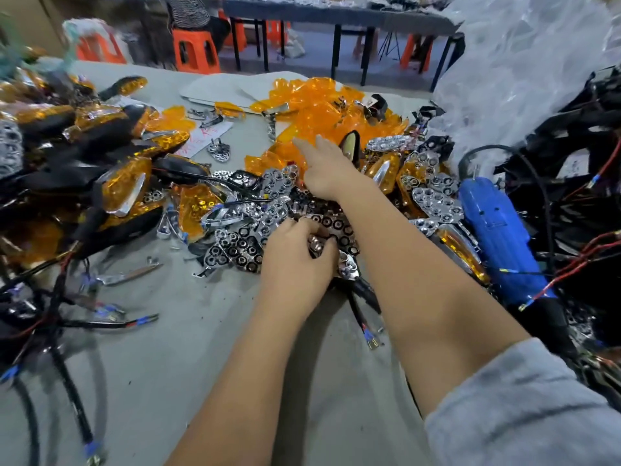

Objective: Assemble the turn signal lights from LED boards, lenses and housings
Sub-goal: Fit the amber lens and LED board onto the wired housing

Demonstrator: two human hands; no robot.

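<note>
Chrome everywhere at the centre: the left hand (pixel 295 253) grips a chrome reflector piece (pixel 346 264), fingers curled round it, right at the near edge of a heap of chrome reflector plates (pixel 268 216) on the grey table (pixel 201 331). A black cable (pixel 361 314) with blue-tipped terminals trails from under that hand toward the person. Beyond it, the right hand (pixel 327 173) stretches forward, fingers straight and relaxed, holding nothing, fingertips reaching over the pile of orange lenses (pixel 319 102). A lone black housing (pixel 351 146) stands just right of that hand, its pale inside facing the camera. Further right lies a blue tool (pixel 497 237), amid red and black wires. To the left, assembled turn signals (pixel 100 163), black bodies with orange lenses, are stacked in a loose mound, their cables spilling toward the table's near edge. At the upper right, clear plastic bagging (pixel 521 68). Behind the table, orange stools (pixel 195 52) and a dark workbench (pixel 336 15).
</note>
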